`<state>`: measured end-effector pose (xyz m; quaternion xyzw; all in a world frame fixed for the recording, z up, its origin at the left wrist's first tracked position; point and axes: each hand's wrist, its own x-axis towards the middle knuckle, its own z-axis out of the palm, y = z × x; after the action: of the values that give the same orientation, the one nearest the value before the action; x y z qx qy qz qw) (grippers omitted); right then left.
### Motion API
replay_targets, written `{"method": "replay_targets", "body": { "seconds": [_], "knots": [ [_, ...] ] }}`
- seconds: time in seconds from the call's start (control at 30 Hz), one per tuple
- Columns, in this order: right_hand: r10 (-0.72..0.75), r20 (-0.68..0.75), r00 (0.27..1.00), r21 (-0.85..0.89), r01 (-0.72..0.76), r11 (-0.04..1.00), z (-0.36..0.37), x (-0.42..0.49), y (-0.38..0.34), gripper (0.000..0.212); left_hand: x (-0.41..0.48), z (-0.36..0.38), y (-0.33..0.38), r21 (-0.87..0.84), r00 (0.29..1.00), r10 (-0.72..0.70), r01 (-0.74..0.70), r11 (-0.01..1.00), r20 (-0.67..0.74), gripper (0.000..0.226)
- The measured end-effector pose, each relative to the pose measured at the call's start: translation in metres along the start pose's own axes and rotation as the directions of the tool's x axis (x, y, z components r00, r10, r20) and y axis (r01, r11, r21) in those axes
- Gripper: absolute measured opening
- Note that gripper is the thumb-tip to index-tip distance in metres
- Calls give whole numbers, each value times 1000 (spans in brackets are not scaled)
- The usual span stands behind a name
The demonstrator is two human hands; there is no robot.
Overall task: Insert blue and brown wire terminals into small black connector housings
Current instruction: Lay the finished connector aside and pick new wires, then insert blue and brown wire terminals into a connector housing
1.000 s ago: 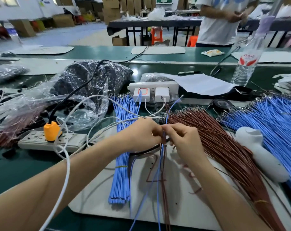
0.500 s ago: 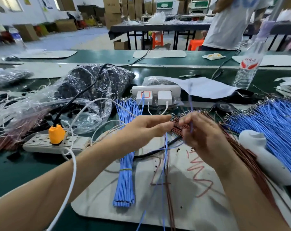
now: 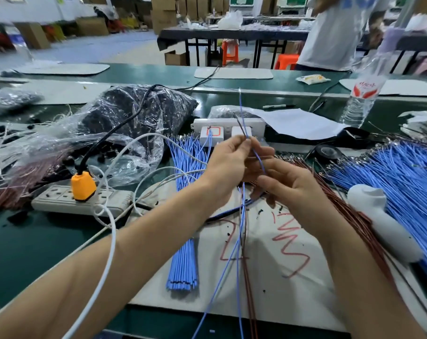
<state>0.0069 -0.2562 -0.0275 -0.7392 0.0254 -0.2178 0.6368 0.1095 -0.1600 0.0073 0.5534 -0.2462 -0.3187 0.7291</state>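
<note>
Pinching a blue wire (image 3: 241, 107) and brown wire (image 3: 240, 125) upright, your left hand (image 3: 228, 163) sits beside your right hand (image 3: 289, 185), which grips the blue wire.

Two hands: left hand (image 3: 228, 165), right hand (image 3: 290, 184). Two strips: near strip (image 3: 61, 199), far strip (image 3: 219, 122). One bottle (image 3: 364, 94), one pen (image 3: 277, 106), one plug (image 3: 83, 185), one tape roll (image 3: 327, 151).

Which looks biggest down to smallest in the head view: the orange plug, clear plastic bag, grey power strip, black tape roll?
1. clear plastic bag
2. grey power strip
3. orange plug and black tape roll: about alike; the roll lies farther from the camera, so I won't rank them.
</note>
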Motion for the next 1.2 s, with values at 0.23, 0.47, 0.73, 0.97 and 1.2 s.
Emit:
{"method": "replay_targets", "body": {
  "seconds": [0.23, 0.47, 0.73, 0.97, 1.2],
  "knots": [
    [181, -24, 983, -121, -183, 976, -21, -3, 3, 45, 58, -53, 46, -260, 907, -53, -63, 964, -417, 25],
    [369, 64, 927, -419, -310, 853, -19, -3, 13, 11, 54, -68, 48, -282, 945, -40, -56, 958, -325, 28],
    [339, -22, 941, -55, -340, 939, 17, 0, 22, 13, 62, -23, 74, -525, 964, -14, -132, 841, -265, 28],
    [337, -70, 939, 236, -312, 920, 41, -1, 26, 9, 69, 32, 69, -598, 984, -113, 11, 801, -134, 26],
    [425, -383, 820, 257, -347, 902, 29, 4, 35, 26, 81, 15, 43, -490, 968, -133, 12, 871, -214, 25]
  ]
}}
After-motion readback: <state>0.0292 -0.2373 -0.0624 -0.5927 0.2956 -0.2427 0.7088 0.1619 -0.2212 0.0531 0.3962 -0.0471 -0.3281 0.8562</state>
